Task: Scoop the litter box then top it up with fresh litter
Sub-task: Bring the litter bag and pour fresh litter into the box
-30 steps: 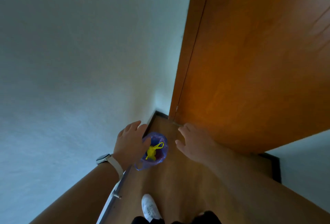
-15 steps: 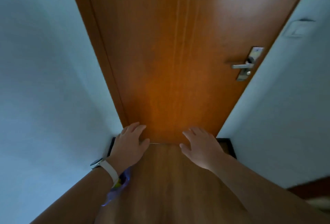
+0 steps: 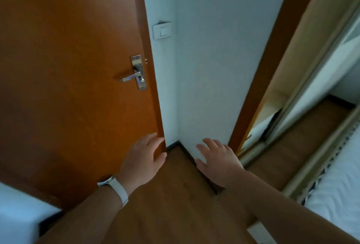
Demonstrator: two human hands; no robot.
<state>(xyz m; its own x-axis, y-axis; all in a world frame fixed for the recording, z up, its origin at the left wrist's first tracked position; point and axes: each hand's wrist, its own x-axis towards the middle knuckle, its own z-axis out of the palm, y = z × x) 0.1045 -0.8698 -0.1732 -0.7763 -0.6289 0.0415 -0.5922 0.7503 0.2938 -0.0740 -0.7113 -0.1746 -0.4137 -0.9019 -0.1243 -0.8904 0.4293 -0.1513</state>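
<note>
Presently left hand [image 3: 143, 158] and right hand [image 3: 218, 161] hang spread, holding nothing, low beside the orange-brown wooden door [image 3: 68, 68]; litter box not in view; likely risk: door edge nips left fingers if the silver lever handle [image 3: 134, 77] is pulled carelessly.

The litter box is out of view.
</note>
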